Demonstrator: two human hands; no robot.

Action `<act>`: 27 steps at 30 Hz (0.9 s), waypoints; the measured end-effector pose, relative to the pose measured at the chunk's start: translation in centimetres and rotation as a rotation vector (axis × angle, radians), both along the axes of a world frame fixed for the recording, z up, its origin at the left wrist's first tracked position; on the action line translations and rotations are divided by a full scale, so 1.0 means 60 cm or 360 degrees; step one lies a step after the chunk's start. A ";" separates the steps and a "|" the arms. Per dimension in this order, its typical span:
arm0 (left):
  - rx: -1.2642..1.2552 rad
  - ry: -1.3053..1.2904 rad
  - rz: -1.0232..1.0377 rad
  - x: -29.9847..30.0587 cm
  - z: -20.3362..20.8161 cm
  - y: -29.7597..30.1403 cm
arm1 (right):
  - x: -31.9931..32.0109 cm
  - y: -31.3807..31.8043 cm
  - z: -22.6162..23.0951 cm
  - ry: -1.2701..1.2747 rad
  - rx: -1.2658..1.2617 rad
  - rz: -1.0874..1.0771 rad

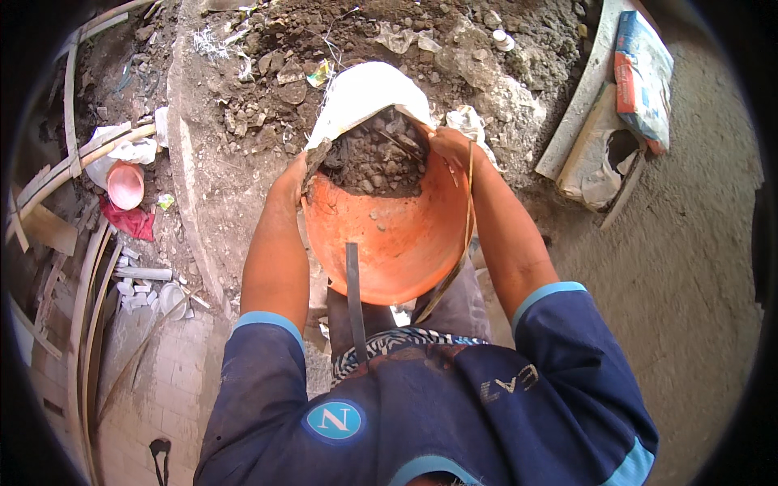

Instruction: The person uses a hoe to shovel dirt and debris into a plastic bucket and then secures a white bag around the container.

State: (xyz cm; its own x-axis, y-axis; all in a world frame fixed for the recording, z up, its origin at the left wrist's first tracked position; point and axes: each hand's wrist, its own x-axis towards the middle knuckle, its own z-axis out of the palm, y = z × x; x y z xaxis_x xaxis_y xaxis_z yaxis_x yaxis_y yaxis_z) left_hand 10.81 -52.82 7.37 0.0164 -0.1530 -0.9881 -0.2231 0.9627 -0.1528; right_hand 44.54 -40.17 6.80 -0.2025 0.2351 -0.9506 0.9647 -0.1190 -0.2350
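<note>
Coarse grey rubble (379,162) lies where a crumpled white sack (373,87) meets a round, scuffed orange tub (385,243), held before the person's body. Both arms reach forward, left hand (293,176) and right hand (450,149) each closed in a grip on the tub's rim beside the sack's edge, fingers partly hidden. Concrete (689,267) spreads wide at right; broken ground (275,49) lies beyond the sack.

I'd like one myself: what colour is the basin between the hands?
The basin is orange, as the head view shows.
</note>
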 end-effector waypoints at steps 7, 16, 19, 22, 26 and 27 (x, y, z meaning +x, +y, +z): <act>-0.0227 -0.0145 -0.0282 0.004 -0.013 0.081 | 0.047 0.008 -0.062 -0.0093 -0.0099 -0.0229; 0.0230 -0.0353 -0.0235 -0.005 -0.073 0.095 | 0.081 0.087 -0.097 0.0140 -0.0103 -0.0715; 0.0311 -0.0194 -0.0213 -0.001 -0.131 0.062 | 0.039 0.123 -0.105 -0.0336 -0.0191 -0.0281; 0.0417 -0.0014 -0.0135 0.013 -0.132 0.049 | 0.007 0.128 -0.057 -0.0393 -0.0190 -0.0403; 0.0331 0.0048 -0.0054 0.029 -0.094 0.058 | 0.026 0.129 -0.076 -0.0414 -0.0196 -0.0629; 0.0321 0.0009 -0.0078 0.034 -0.076 0.068 | 0.042 0.135 -0.098 -0.0442 -0.0210 -0.0542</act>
State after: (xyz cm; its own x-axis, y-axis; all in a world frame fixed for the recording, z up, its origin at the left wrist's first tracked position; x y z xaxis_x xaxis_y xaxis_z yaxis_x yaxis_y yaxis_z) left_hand 12.84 -48.76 2.79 0.0080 0.0474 -0.9988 -0.1756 0.9834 0.0453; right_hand 47.07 -32.09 0.93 0.1323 0.1175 -0.9842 0.8896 -0.4519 0.0657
